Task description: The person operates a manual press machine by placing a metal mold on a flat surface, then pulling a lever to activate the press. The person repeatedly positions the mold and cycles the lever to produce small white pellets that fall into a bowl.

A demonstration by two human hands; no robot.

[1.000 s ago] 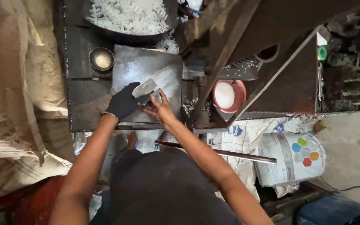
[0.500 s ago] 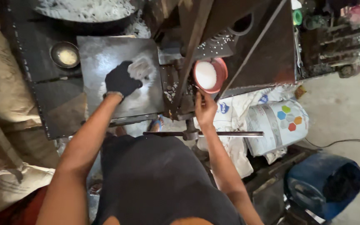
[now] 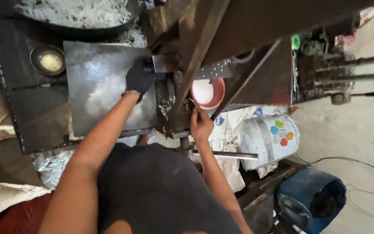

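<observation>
Down at the right of centre, a white sack (image 3: pixel 270 139) with a cluster of coloured hexagons printed on it slumps against crumpled white bags, and further toward the lower right corner sits a blue drum (image 3: pixel 310 198) with a dark opening. A small green round cap (image 3: pixel 296 42) shows up near the top right, beside dark, greasy machine parts. Now your hands: your left hand (image 3: pixel 139 78), in a black glove, is curled down at the right edge of the grey metal plate (image 3: pixel 96 86), right where a small steel block (image 3: pixel 164 63) juts out from the machine; you look to be gripping there, though what exactly sits under the glove is hidden. Your right hand (image 3: pixel 201 124) is bare, fingers drawn together just below the red bowl (image 3: pixel 207 92), pinching something thin at its near rim; I cannot tell what it is. That bowl is plastic, round, and filled with white powder, and it sits between the two slanting dark steel bars. The plate is flat, scuffed, and dusted with a pale white smear across its middle. At the upper left, a small round metal cup (image 3: pixel 48 60) holds a yellowish paste, and above it a wide dark pan (image 3: pixel 117 27) is heaped with white shreds. A bare steel rod (image 3: pixel 230 154) lies across near your right forearm.
</observation>
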